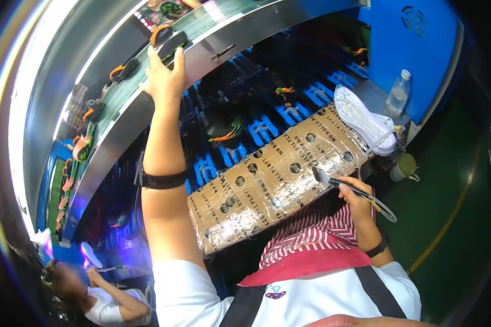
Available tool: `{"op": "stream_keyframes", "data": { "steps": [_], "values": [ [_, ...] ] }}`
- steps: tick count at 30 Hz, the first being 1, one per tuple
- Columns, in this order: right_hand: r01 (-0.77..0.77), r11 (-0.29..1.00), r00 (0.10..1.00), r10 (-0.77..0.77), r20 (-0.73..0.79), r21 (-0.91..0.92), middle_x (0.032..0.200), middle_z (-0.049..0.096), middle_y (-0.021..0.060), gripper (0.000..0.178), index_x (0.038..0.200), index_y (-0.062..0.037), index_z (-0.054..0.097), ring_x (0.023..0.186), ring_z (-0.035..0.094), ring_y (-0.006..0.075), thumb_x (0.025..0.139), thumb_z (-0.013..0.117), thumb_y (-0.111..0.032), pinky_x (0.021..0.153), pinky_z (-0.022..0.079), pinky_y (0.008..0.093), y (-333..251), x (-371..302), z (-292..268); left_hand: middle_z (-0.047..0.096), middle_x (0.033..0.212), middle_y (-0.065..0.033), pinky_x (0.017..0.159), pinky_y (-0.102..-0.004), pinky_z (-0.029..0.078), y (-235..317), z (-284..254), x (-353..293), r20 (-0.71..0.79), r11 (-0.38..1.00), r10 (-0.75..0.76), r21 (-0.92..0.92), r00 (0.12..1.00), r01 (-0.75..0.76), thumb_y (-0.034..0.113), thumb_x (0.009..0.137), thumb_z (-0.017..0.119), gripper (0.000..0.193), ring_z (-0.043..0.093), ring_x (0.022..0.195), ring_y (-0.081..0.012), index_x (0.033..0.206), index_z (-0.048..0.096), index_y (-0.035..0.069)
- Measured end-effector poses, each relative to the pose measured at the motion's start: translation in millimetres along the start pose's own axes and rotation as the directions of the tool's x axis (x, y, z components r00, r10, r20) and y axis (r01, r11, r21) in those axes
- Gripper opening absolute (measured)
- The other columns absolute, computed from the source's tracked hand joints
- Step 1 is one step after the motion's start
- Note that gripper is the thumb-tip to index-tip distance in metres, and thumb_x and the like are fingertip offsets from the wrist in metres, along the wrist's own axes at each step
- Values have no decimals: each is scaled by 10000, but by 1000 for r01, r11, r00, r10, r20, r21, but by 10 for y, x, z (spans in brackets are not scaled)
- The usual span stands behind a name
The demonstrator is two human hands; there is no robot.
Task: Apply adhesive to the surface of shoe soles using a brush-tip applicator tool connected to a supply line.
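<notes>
A white sole [363, 121] and bottle [399, 94] crowd the upper right, left grip [166, 82] spread at a dark shoe [174, 43] upper left, right grip [358, 203] pinching a brush [323, 177].

- Bench top [267, 182]: printed brown cardboard under shiny clear film; white shoe soles [365, 117] lie across its right end, partly past the edge.
- Grey ledge [370, 94], beyond the far right corner of the bench top: a clear bottle [399, 92] stands upright.
- Green belt [117, 95]: black-and-orange shoe pieces [124, 71] along it, pink ones [82, 147] toward its left end.
- Green floor [447, 185]: a yellow line [447, 231].
</notes>
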State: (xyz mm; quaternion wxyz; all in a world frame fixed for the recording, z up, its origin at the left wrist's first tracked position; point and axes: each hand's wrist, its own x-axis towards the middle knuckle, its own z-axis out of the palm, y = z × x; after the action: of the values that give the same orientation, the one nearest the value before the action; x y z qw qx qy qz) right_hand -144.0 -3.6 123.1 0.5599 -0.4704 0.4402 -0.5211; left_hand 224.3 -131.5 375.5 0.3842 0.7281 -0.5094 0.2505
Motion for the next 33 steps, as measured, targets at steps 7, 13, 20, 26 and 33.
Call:
{"op": "stream_keyframes", "data": {
  "steps": [7, 13, 20, 26, 33],
  "values": [
    [-19, 1000, 1000, 19, 1, 14, 598, 575, 24, 229, 955, 7, 634, 487, 462, 31, 772, 641, -130, 451, 321, 146, 142, -1, -5, 158, 1347, -371, 960, -599, 243, -1018, -451, 286, -349, 948, -185, 185, 919, 260, 492, 701, 629, 867, 209, 1256, -492, 1357, 240, 79],
    [-37, 999, 998, 38, 50, -22, 586, 568, 25, 218, 942, 16, 629, 475, 456, 34, 769, 634, -115, 447, 315, 148, 191, 20, 160, -9, 1281, -497, 975, -470, 346, -2363, -1300, 459, -494, 658, -510, 303, 704, 690, 412, 610, 719, 1106, 276, 1217, -540, 1398, 7, 101],
    [-83, 991, 990, 94, 104, -109, 615, 588, 33, 231, 960, 33, 625, 511, 498, 45, 771, 644, -100, 472, 357, 158, 138, 46, 421, 607, 838, -149, 680, -340, 459, -3518, -1823, 713, -219, 640, -699, 234, 681, 732, 575, 528, 747, 988, 608, 767, -251, 1190, 383, -62],
    [-80, 990, 988, 95, 125, -120, 632, 594, 31, 223, 956, 34, 626, 529, 525, 56, 774, 639, -94, 482, 372, 161, 120, 11, 604, 606, 811, -93, 535, -238, 491, -2982, -1753, 408, -188, 783, -592, 99, 784, 615, 376, 667, 746, 492, 607, 651, -154, 898, 495, 21],
    [43, 998, 999, -42, 32, -48, 623, 566, 32, 253, 1000, 39, 602, 514, 475, 47, 813, 610, -131, 469, 331, 149, 117, 40, 544, 571, 1076, -128, 630, -278, 519, -2541, -1889, -414, -95, 699, -372, -683, 923, 211, 223, 868, 579, 285, 616, 916, -268, 1047, 431, 59]
  ]
}}
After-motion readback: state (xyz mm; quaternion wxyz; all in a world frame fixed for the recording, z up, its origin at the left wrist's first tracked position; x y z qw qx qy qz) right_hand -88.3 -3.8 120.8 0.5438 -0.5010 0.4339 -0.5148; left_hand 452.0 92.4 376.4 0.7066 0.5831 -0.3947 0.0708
